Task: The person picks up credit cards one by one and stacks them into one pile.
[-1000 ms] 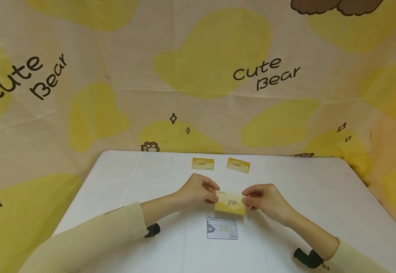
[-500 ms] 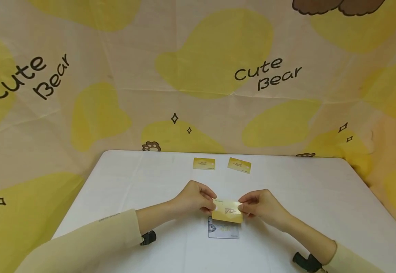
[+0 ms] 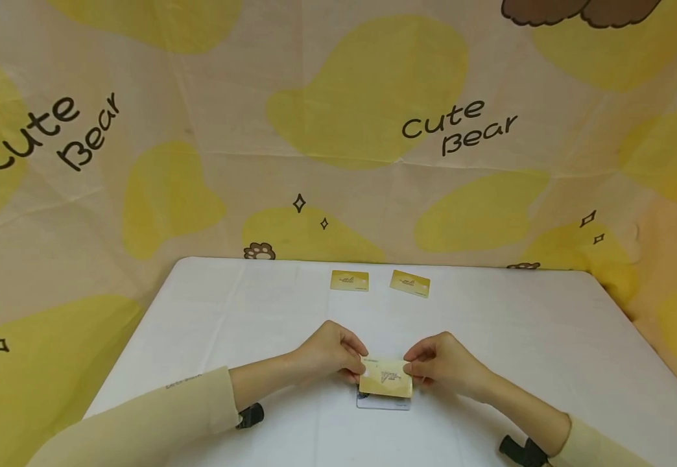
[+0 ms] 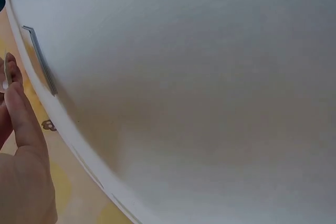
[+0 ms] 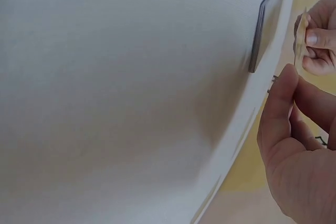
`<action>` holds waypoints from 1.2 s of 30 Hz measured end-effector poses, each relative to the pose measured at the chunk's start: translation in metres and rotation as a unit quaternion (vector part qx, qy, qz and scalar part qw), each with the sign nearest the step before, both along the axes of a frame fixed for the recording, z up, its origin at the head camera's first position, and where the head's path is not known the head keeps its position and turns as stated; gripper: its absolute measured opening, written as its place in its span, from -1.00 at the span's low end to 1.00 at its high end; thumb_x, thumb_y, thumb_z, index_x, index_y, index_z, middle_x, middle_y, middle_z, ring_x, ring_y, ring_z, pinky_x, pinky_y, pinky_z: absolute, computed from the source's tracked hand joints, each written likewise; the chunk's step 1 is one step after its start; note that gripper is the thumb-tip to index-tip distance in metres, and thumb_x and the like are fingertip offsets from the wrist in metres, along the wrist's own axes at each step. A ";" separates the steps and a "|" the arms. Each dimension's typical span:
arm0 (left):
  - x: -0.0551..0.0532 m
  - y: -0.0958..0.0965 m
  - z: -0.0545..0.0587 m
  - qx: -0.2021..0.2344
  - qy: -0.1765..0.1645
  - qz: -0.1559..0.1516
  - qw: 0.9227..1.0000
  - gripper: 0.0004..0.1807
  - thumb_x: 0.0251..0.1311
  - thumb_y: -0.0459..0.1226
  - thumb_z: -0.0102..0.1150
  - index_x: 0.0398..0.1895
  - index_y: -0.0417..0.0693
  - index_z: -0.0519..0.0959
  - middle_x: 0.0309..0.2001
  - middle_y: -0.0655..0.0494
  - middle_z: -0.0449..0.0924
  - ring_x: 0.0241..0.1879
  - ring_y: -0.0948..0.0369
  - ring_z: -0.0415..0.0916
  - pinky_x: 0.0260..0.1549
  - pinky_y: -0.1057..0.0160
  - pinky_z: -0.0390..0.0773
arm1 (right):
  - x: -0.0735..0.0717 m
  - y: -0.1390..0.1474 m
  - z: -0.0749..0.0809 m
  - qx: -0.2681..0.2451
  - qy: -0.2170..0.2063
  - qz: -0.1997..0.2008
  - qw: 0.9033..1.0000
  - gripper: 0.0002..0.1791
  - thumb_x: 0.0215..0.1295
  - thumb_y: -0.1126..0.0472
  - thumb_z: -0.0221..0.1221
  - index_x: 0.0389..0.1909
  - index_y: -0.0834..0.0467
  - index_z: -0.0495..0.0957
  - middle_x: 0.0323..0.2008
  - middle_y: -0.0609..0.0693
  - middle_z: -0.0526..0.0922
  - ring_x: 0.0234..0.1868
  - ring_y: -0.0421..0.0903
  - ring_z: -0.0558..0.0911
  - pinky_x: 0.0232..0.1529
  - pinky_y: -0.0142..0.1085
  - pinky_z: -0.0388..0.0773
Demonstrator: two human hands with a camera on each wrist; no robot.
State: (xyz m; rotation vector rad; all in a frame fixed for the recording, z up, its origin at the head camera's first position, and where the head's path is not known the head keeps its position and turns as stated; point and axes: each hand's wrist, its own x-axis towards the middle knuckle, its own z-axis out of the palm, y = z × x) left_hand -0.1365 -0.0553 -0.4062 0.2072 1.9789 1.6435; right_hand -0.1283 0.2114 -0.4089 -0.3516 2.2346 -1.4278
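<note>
A gold card [image 3: 386, 384] is held above the white table by both hands. My left hand [image 3: 328, 350] pinches its left edge, and my right hand [image 3: 451, 363] pinches its right edge. Just below it lies a silver card [image 3: 384, 405], mostly hidden in the head view; only its near strip shows. From the side, in the right wrist view, the silver card's edge [image 5: 256, 40] looks thick and layered, as of a stack. The gold card [image 5: 301, 40] appears edge-on there, apart from that stack.
Toward the table's far edge lie two more gold cards, a straight one [image 3: 349, 281] and a slightly turned one [image 3: 410, 283]. Beyond the white table [image 3: 245, 305] hangs a yellow patterned cloth [image 3: 368, 97].
Both hands have brought the gold card toward the near side, from beyond the silver card to over it. More of the silver card is now covered. The two far cards stay put.
</note>
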 end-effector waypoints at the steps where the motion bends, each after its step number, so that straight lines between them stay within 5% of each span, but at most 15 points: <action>1: 0.001 0.000 -0.001 -0.001 -0.001 -0.001 1.000 -0.79 0.03 -0.60 0.42 -0.22 -0.38 0.70 -0.45 -0.08 0.74 -0.58 0.21 0.68 -0.43 0.20 0.74 | 0.000 0.000 -0.001 -0.002 -0.003 0.003 1.000 -0.82 0.31 0.37 0.38 -0.16 0.40 0.69 -0.45 0.07 0.71 -0.47 -0.05 0.69 -0.43 -0.27 0.70; 24: 0.012 0.000 -0.010 -0.057 0.014 -0.023 0.998 -0.82 0.02 -0.62 0.41 -0.31 -0.33 0.69 -0.53 -0.01 0.66 -0.61 0.24 0.58 -0.55 0.35 0.64 | 0.004 -0.005 -0.012 0.026 -0.013 0.033 0.999 -0.92 0.33 0.37 0.37 -0.24 0.32 0.69 -0.48 0.02 0.64 -0.51 -0.15 0.61 -0.48 -0.37 0.63; 36: 0.011 0.001 -0.013 -0.070 0.026 -0.036 0.997 -0.84 0.02 -0.62 0.38 -0.34 -0.31 0.70 -0.57 0.01 0.64 -0.64 0.26 0.53 -0.61 0.38 0.59 | 0.005 -0.007 -0.013 0.049 0.034 0.051 0.997 -0.93 0.33 0.34 0.37 -0.31 0.27 0.68 -0.54 -0.02 0.62 -0.55 -0.16 0.53 -0.56 -0.44 0.46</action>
